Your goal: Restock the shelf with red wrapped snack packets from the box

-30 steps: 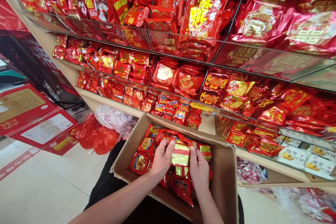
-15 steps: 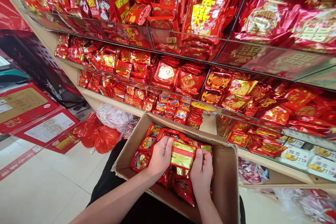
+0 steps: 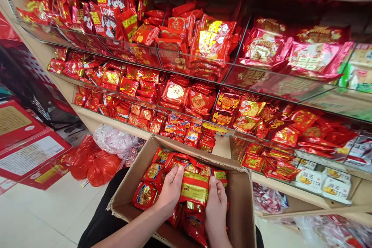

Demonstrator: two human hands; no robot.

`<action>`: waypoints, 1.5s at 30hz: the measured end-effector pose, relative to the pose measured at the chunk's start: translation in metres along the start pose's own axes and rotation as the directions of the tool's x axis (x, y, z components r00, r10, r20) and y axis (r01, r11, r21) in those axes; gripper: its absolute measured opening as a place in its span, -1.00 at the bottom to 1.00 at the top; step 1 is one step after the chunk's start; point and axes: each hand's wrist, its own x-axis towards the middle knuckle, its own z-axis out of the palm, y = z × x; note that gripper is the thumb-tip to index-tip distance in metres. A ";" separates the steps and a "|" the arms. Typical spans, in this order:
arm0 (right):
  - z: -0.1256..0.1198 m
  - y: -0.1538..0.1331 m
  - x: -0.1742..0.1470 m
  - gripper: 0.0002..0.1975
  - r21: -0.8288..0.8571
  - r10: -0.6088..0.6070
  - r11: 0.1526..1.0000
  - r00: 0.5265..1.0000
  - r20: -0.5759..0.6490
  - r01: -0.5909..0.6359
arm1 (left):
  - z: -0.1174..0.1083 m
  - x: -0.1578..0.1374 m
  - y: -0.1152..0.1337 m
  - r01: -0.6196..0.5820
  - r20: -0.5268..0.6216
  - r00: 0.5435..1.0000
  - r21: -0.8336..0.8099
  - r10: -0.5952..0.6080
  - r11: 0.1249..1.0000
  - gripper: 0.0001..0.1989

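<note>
1. Through the head camera I see my left hand (image 3: 170,188) and right hand (image 3: 217,203) a little way apart, both pinched on one gold-and-red packet (image 3: 194,188), one hand at each side.
2. The packet is inside the open cardboard box (image 3: 241,201), over the other red packets (image 3: 146,195). I can't tell if it touches them.
3. To do this well, I think I should hold just the edges, nice and soft. A hard squeeze might break what is inside.
4. I would hold both hands level, too, so the packet lies flat and is easy to look at.
5. My hands cover both ends of the packet, and its far face is hidden. The tiny print is too small for me to read.
6. I can't see how deep the pile goes. The box's near right corner is cut off. Far away, shiny wrappers on the shelf (image 3: 308,197) glare, and the top row is cut off.
</note>
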 end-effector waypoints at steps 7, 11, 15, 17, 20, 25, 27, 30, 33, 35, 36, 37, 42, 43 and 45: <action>-0.019 -0.010 0.009 -0.81 -0.579 -0.579 0.579 0.789 0.205 0.575 | -0.015 0.003 -0.004 0.347 0.021 0.935 0.147 -0.354 0.926 -0.50; -0.021 -0.021 0.006 -0.91 -0.500 -0.668 0.045 0.398 0.629 0.865 | -0.019 0.000 0.015 0.670 0.337 0.678 0.083 -0.654 0.738 -0.36; -0.022 -0.025 -0.003 -0.88 -0.340 -0.528 -0.138 0.221 0.820 0.930 | -0.012 -0.001 0.034 0.667 0.490 0.661 -0.035 -0.569 0.744 -0.44; -0.026 -0.022 -0.009 -0.84 -0.330 -0.539 -0.081 0.237 0.808 0.941 | -0.009 -0.001 0.040 0.628 0.498 0.698 -0.079 -0.515 0.774 -0.53; -0.030 -0.013 -0.018 -0.78 -0.417 -0.662 0.204 0.438 0.608 0.886 | -0.009 0.000 0.043 0.534 0.489 0.778 -0.182 -0.395 0.826 -0.63; -0.023 -0.002 -0.026 -0.61 -0.270 -0.187 0.945 0.982 0.021 0.185 | -0.009 -0.001 0.039 0.356 0.471 0.860 -0.273 -0.199 0.893 -0.55; -0.017 -0.004 -0.025 -0.54 -0.096 0.036 0.995 0.998 0.056 -0.031 | -0.007 -0.002 0.035 0.305 0.473 0.870 -0.300 -0.137 0.904 -0.47; -0.013 -0.008 -0.022 -0.44 0.058 0.047 0.997 0.996 0.077 -0.052 | -0.002 -0.003 0.029 0.269 0.463 0.881 -0.312 -0.102 0.911 -0.43; -0.015 -0.005 -0.018 -0.54 0.091 0.036 0.995 0.995 0.094 -0.045 | 0.000 -0.003 0.026 0.210 0.370 0.923 -0.243 -0.110 0.947 -0.52; -0.020 -0.001 -0.015 -0.59 0.004 0.045 0.999 0.991 0.129 -0.046 | -0.003 -0.001 0.027 0.136 0.313 0.946 -0.130 -0.090 0.982 -0.58; -0.023 0.002 -0.014 -0.58 -0.068 0.032 0.997 0.990 0.138 -0.022 | -0.005 0.000 0.027 0.091 0.318 0.945 -0.044 -0.072 0.995 -0.59; -0.025 0.003 -0.012 -0.56 -0.148 0.005 0.989 0.988 0.153 0.018 | -0.008 0.001 0.028 0.037 0.344 0.937 0.056 -0.054 0.998 -0.60; -0.036 -0.007 -0.006 -0.42 -0.424 -0.049 0.870 0.901 0.432 0.251 | -0.021 0.002 0.028 -0.298 0.516 0.856 0.539 -0.029 0.788 -0.53; -0.037 -0.012 -0.005 -0.46 -0.451 -0.018 0.846 0.860 0.510 0.285 | -0.022 0.001 0.029 -0.338 0.534 0.844 0.596 -0.045 0.728 -0.52; -0.041 -0.020 -0.003 -0.54 -0.486 0.077 0.818 0.778 0.624 0.309 | -0.023 -0.003 0.032 -0.373 0.559 0.822 0.670 -0.106 0.642 -0.49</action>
